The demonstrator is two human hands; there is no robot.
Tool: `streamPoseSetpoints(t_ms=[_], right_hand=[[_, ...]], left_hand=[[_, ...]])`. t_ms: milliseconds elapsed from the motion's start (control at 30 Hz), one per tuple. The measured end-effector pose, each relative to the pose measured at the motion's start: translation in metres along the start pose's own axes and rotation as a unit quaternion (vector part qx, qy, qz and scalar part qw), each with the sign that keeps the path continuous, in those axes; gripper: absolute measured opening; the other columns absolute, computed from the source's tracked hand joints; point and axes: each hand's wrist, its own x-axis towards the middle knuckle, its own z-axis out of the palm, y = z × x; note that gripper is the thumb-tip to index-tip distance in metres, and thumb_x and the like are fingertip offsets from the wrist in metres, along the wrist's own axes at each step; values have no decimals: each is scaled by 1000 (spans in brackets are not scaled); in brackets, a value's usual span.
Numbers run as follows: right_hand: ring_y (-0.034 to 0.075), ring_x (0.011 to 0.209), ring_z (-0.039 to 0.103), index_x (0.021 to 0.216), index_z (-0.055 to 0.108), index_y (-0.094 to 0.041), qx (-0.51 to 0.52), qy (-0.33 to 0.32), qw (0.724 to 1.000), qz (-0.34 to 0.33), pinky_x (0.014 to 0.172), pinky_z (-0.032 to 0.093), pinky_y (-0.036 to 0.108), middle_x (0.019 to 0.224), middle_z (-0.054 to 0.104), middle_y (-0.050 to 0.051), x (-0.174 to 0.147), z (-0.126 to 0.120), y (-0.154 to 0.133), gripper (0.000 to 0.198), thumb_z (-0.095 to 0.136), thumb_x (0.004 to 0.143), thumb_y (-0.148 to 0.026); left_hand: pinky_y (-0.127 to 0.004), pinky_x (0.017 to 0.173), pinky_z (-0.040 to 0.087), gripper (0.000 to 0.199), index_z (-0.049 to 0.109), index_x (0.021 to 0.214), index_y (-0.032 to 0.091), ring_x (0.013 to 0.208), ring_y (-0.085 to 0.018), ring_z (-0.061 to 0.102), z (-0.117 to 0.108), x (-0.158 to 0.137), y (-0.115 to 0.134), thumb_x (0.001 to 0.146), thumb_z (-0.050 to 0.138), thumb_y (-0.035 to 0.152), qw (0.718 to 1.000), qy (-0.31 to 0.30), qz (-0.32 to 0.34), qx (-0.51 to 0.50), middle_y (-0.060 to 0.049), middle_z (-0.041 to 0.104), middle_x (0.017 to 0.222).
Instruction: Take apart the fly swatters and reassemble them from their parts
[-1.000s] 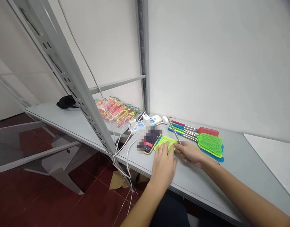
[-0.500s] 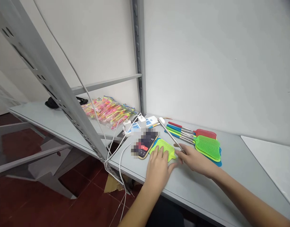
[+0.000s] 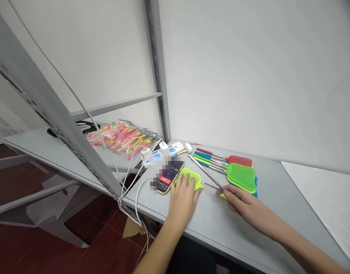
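Observation:
My left hand (image 3: 182, 196) lies flat, fingers apart, over a yellow-green perforated fly-swatter head (image 3: 193, 178), with a bit of blue showing at its far edge. My right hand (image 3: 237, 198) is closed around a slim metal rod (image 3: 205, 170) that points up and left. A second, shorter metal shaft (image 3: 211, 185) sticks out by its fingers, above a yellow-green handle part (image 3: 221, 196) mostly hidden by the hand. This shaft's tip is apart from the swatter head. Behind the right hand lie several fly swatters (image 3: 241, 177) with red, green and blue heads.
A phone (image 3: 169, 177) with a lit screen lies left of the swatter head. Behind it are a power strip (image 3: 156, 156) with chargers, white cables (image 3: 137, 198) and a white earbud-case-like object (image 3: 188, 147). Bagged colourful items (image 3: 125, 137) lie past the metal upright (image 3: 86, 150). A white sheet (image 3: 320, 198) lies right.
My right hand has moved right, away from the swatter head, and the shorter shaft with the yellow-green part now shows under it. My left hand stays on the head. The view has shifted slightly.

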Motion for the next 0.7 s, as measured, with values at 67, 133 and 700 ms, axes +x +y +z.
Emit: streamPoseSetpoints(t_ms=[67,133,700], right_hand=[[14,65,39,105,60,-25,4,4,1000,-3,63,34,26,69,36,-4,-9,-4,6,47,30,95,-60],[15,67,41,99,61,-25,-10,18,1000,-3,65,36,26,70,37,-3,-16,-9,13,47,29,95,-60],[22,85,65,100,62,-25,-249,73,957,-132,75,43,33,94,70,4,-85,-44,54,35,30,100,-41]], left_hand=[[-50,99,38,29,57,115,21,126,-33,45,-3,1,0,90,58,35,1000,-1,8,-10,-12,56,130],[-51,99,37,35,53,120,23,127,-33,43,-8,1,4,89,59,37,999,12,11,-44,-12,54,133],[-25,53,32,49,43,59,20,51,-12,40,-26,3,59,94,41,55,858,-24,-167,-486,5,40,51]])
